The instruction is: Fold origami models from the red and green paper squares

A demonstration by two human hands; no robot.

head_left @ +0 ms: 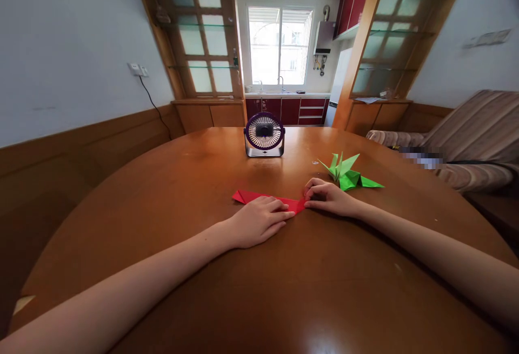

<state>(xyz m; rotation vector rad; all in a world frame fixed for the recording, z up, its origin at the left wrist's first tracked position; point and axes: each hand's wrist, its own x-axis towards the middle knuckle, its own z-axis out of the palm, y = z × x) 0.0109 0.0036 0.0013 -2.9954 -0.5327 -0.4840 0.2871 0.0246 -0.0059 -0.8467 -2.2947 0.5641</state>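
A strip of folded red paper lies flat on the wooden table in front of me, with a diagonal fold at its left end. My left hand rests palm down across its middle, fingers stretched out over the paper. At the right end, my right hand pinches the red corner between thumb and fingers. Just beyond my right hand are green folded-paper cranes, bright and pointed, partly overlapping each other. Part of the red paper is hidden under my left hand.
A small purple desk fan stands on the far side of the round wooden table. To the right is a striped armchair. Beyond the table are glass-shelved cabinets and a kitchen with a window.
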